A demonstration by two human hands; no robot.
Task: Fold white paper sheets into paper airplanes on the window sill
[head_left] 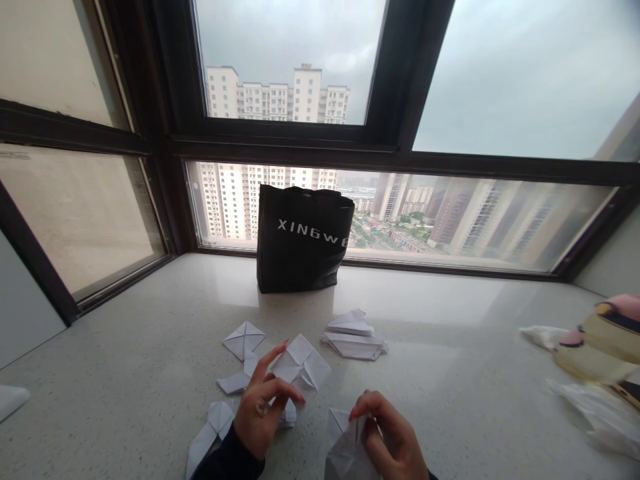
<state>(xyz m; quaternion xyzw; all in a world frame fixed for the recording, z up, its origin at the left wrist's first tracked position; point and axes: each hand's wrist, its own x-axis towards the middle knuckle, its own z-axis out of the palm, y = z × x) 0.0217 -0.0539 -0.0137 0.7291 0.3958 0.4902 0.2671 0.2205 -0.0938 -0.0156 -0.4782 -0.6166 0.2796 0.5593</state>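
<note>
White folded paper [345, 453]: at six o'clock in the view, its lower end cut off by the frame edge.
Right hand [393, 433]: thumb and index finger pinched on the paper, near its one o'clock corner.
Left hand [263, 408]: at ten o'clock from that paper and apart from it; fingers loosely spread, index raised, nothing seen between them.
Weight: probably next to nothing, so a light pinch should do.
Stiffness: likely crisp where creases stack, floppy over thin flaps; a hard squeeze could crush the folds.
Surface: looks dry and matt, so slipping seems unlikely, though layers may slide apart.
Best hold: creased edges and corners, one pinch on each side, rather than a grip across the middle.
Loose pieces: from the held paper, a creased square [303, 363] at eleven o'clock, a smaller square [245, 341] at half past ten, long folded shapes [353, 345] at twelve, all on the pale counter [450, 373].
Black bag [303, 257]: upright at half past eleven, well apart.
</note>
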